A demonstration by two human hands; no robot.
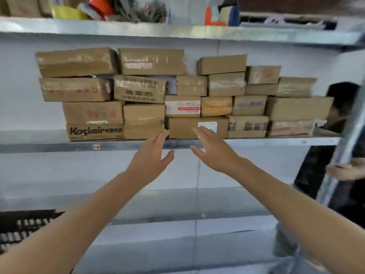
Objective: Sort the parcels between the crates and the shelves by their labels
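Several brown cardboard parcels are stacked in rows on the middle metal shelf [59,144]. A flat parcel with a white label [183,127] lies on the bottom row, right in front of me. My left hand [152,157] and my right hand [212,151] reach up side by side toward it, fingers spread, palms facing each other, holding nothing. The fingertips of both hands overlap the parcel's lower edge. A box printed "Kosimir" [94,132] sits at the bottom left of the stack.
The top shelf [177,31] carries mixed clutter, including an orange tape roll [99,5]. The lower shelf [158,218] shows bare metal. A black plastic crate [21,228] is at lower left. Another person's hand [343,171] grips the shelf upright [347,147] at right.
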